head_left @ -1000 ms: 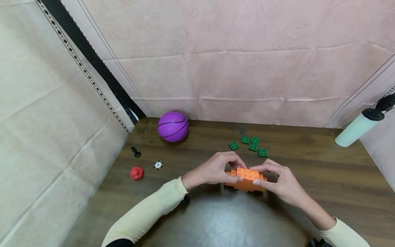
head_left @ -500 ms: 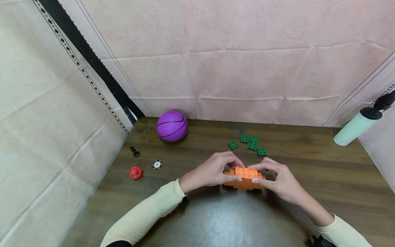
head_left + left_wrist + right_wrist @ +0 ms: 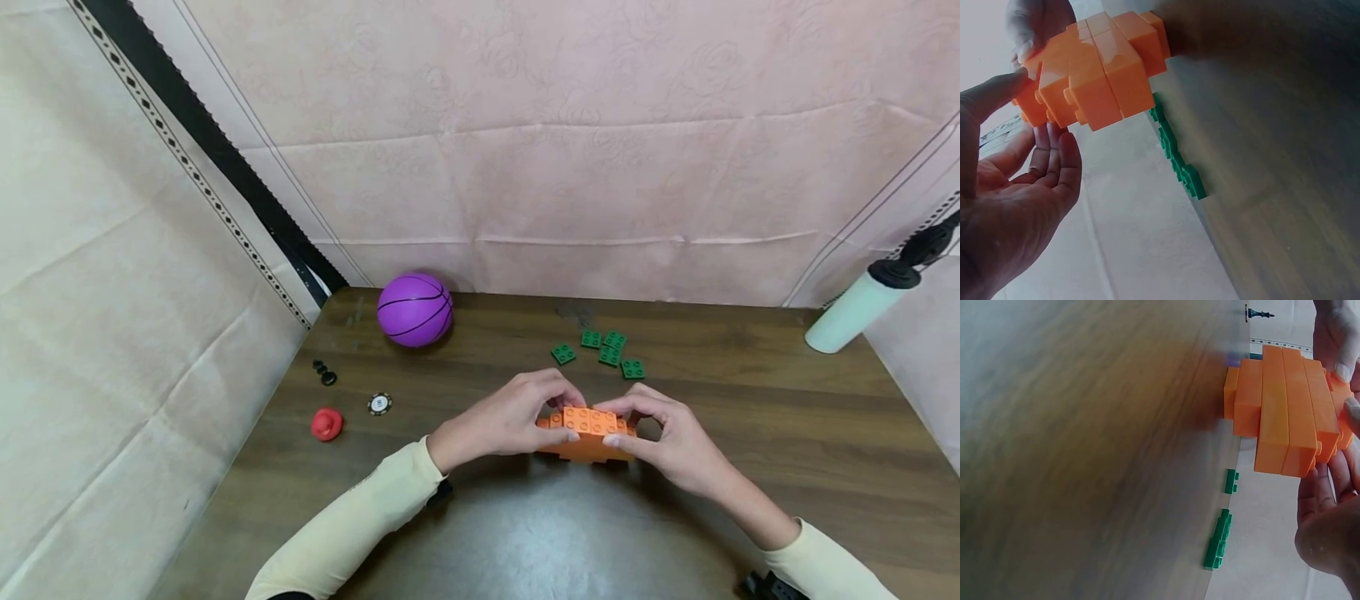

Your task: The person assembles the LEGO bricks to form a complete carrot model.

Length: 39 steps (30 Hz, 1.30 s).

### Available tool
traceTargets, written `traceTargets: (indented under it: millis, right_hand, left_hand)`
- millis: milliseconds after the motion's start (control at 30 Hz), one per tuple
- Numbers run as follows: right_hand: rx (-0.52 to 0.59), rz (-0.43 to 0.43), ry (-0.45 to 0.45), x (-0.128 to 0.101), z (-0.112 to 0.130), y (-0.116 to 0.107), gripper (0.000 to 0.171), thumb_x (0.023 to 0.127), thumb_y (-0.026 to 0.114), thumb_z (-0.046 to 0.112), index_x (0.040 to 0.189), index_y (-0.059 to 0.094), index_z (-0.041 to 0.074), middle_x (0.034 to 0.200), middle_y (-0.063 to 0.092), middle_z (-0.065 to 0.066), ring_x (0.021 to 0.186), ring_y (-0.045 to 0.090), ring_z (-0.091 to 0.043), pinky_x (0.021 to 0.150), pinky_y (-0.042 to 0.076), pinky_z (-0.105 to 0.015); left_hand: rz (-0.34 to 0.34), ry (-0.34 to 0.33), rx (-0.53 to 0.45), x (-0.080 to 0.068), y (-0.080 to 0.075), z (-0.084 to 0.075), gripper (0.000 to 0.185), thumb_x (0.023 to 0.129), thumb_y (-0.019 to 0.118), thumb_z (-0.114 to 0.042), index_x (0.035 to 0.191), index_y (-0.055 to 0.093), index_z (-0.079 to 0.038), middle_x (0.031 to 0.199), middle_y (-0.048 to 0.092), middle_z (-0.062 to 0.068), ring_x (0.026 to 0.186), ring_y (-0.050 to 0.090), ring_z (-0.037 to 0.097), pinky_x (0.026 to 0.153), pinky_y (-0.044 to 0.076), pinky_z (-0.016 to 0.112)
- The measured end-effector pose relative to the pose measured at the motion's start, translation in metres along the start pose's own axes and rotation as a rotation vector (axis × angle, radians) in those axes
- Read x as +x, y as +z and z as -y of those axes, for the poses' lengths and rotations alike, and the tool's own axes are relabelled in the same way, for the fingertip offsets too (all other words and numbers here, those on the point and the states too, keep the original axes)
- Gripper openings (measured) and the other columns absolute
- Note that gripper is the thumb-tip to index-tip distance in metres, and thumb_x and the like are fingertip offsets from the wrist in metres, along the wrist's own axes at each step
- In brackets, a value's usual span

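Note:
An orange block build (image 3: 585,448), made of stacked toy building bricks with studs on top, stands on the wooden table between both hands. Its layers step in toward the top and bottom, as the left wrist view of the orange build (image 3: 1100,75) shows. My left hand (image 3: 517,417) pinches the upper left part, thumb in front and fingers behind. From the other side my right hand (image 3: 671,433) pinches the upper right end the same way. Several green bricks (image 3: 610,356) lie loose on the table behind the hands.
A purple ball (image 3: 415,309) sits at the back left. Nearer are a black chess piece (image 3: 325,372), a poker chip (image 3: 379,404) and a round red object (image 3: 327,424). A mint bottle (image 3: 855,312) stands at the right rear, before the cloth-covered wall (image 3: 570,183).
Both hands keep their grip on the top of the orange build. The whole head view shifts slightly; otherwise the things on the table stay where they were.

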State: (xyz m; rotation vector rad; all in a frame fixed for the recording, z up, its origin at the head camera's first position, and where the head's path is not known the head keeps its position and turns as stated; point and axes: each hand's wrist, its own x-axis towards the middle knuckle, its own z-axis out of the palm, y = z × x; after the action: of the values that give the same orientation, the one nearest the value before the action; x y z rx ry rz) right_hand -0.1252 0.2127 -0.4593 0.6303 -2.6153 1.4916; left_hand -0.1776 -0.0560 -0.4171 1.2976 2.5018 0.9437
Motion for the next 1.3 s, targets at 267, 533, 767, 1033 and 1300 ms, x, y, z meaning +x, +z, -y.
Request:
traceTargets:
  millis: [267,533,767,1033,1300]
  right_hand:
    - [0.017,-0.014,0.002,-0.0021,0.0014,-0.0017,0.035,0.089,0.087,0.019,0.119,0.077,0.034,0.101,0.069,0.010,0.095,0.062,-0.010,0.083,0.052,-0.034]
    - [0.023,-0.018,0.006,-0.0038,-0.0019,-0.0025,0.036,0.089,0.086,0.016,0.120,0.077,0.033,0.103,0.070,0.011,0.096,0.063,-0.010,0.082,0.049,-0.035]
    - [0.027,-0.019,0.009,-0.0027,-0.0046,-0.0008,0.036,0.090,0.086,0.016,0.120,0.077,0.033,0.102,0.071,0.011,0.095,0.063,-0.011,0.083,0.048,-0.035]
    - [0.041,-0.005,0.002,-0.0003,-0.0032,0.0022,0.036,0.090,0.086,0.017,0.120,0.077,0.033,0.103,0.072,0.011,0.096,0.064,-0.010,0.083,0.049,-0.035]
    - [0.020,-0.021,-0.005,-0.0008,-0.0017,0.0024,0.037,0.089,0.087,0.017,0.120,0.077,0.034,0.101,0.071,0.012,0.096,0.064,-0.010,0.085,0.050,-0.035]
  left_hand:
    - [0.005,0.033,0.088,-0.0028,0.0020,-0.0068,0.033,0.100,0.075,-0.025,0.128,0.069,-0.010,0.124,0.064,0.002,0.101,0.060,0.010,0.085,0.050,0.012]
    - [-0.030,0.046,0.023,0.0018,0.0061,0.0002,0.031,0.096,0.080,-0.025,0.123,0.071,-0.012,0.119,0.067,0.001,0.102,0.060,0.006,0.088,0.052,0.017]
    - [-0.012,-0.003,0.021,0.0032,0.0016,-0.0044,0.029,0.095,0.081,-0.028,0.120,0.074,-0.014,0.113,0.067,-0.003,0.096,0.060,0.006,0.081,0.052,0.017]
    - [-0.048,-0.047,-0.020,-0.0007,0.0025,-0.0028,0.028,0.092,0.085,-0.027,0.117,0.077,-0.015,0.109,0.068,-0.005,0.095,0.062,0.004,0.086,0.058,0.026]
    - [-0.080,-0.039,0.034,-0.0033,0.0049,-0.0061,0.029,0.093,0.083,-0.029,0.119,0.077,-0.015,0.108,0.068,-0.006,0.090,0.061,0.007,0.079,0.051,0.017]
